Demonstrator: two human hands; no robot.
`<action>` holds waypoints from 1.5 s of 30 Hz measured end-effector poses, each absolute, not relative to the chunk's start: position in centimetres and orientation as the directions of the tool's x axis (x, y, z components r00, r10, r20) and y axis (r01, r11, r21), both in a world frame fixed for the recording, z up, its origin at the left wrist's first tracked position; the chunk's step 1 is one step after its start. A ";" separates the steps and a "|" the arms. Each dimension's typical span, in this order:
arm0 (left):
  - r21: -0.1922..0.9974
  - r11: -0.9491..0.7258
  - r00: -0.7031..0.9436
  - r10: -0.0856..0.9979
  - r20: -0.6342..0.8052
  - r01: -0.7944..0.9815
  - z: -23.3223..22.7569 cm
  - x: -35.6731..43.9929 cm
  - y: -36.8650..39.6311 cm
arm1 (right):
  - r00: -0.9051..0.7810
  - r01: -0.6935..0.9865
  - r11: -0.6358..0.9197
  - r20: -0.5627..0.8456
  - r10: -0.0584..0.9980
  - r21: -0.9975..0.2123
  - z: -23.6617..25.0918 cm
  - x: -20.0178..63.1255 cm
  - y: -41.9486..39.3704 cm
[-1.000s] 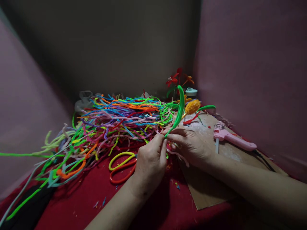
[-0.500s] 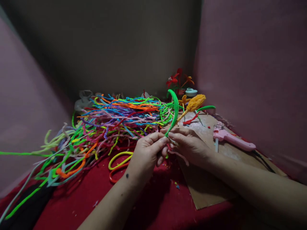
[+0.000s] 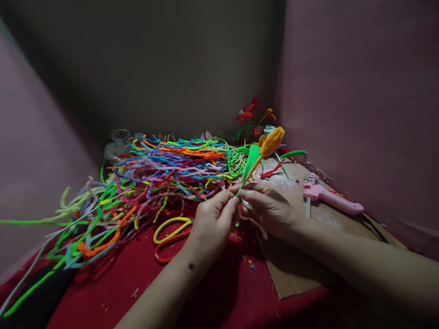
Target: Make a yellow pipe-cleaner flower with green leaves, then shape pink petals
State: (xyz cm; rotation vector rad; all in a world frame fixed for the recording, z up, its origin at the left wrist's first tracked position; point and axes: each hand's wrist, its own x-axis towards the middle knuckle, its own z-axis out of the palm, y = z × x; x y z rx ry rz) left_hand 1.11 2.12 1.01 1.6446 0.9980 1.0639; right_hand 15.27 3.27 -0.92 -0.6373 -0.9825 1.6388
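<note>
1. I am pinching the lower end of the green pipe cleaner (image 3: 249, 165) with my left hand (image 3: 211, 224), thumb and fingers closed on it, just in front of the pile of pipe cleaners (image 3: 164, 173).
2. My right hand (image 3: 270, 208) is meeting the left at that same spot, fingertips closed on the stem of the yellow flower (image 3: 271, 142); the flower head is standing tilted, above and to the right of the pile.
3. The green pipe cleaner is rising beside that stem, touching it.
4. The scissors (image 3: 169, 237) with yellow and orange loops are lying on the red cloth (image 3: 113, 283), just in front of the pile and left of my left hand.
5. The cardboard sheet (image 3: 302, 269) is lying to the right of the pile, under my right hand.
6. The pink glue gun (image 3: 331, 197) is resting on the cardboard, well to the right of the pile.
7. Red and orange finished flowers (image 3: 254, 114) are standing behind the pile's right end.
</note>
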 end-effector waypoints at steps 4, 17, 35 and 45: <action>0.646 -0.554 0.241 0.825 0.511 0.525 0.0 1.2 1.7 | -0.256 -0.532 -0.098 0.050 0.965 -0.841 -1.0 15.1 3.2; 0.865 -0.393 0.164 0.919 0.358 0.311 0.6 1.0 2.3 | -0.360 -0.498 -0.072 0.130 0.924 -0.864 -1.3 15.2 3.4; 0.939 0.237 0.446 0.888 -0.106 -0.248 1.6 0.9 2.4 | -0.354 -0.460 -0.039 0.143 0.924 -0.887 -0.8 15.5 3.4; 0.978 0.178 0.514 0.852 -0.097 -0.110 1.8 0.7 2.3 | -0.287 -0.520 0.022 0.199 0.937 -0.854 -1.0 15.3 3.3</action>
